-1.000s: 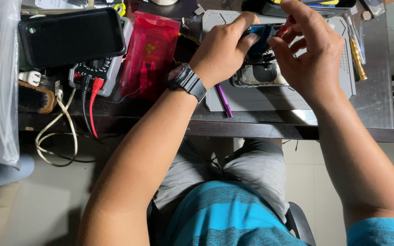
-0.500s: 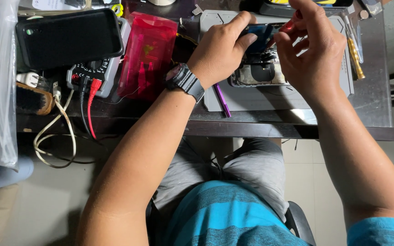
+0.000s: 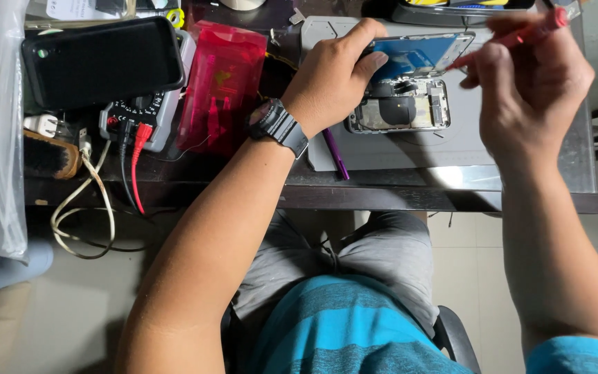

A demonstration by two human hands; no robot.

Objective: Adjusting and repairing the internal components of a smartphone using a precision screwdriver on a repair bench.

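Opened phone (image 3: 399, 114) is lying on the grey mat (image 3: 410, 152) at the desk edge; left hand (image 3: 330, 76) is gripping its lifted screen (image 3: 417, 55), fingers curled over the edge. Right hand (image 3: 527, 90) is pinching a red screwdriver (image 3: 520, 34), tip touching the screen; red case (image 3: 219, 86) is resting nearby.

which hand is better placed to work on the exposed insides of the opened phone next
Probably the right hand: it holds the thin red tool with its tip near the opened grey phone. The left hand is busy propping up the phone's lifted blue screen panel.
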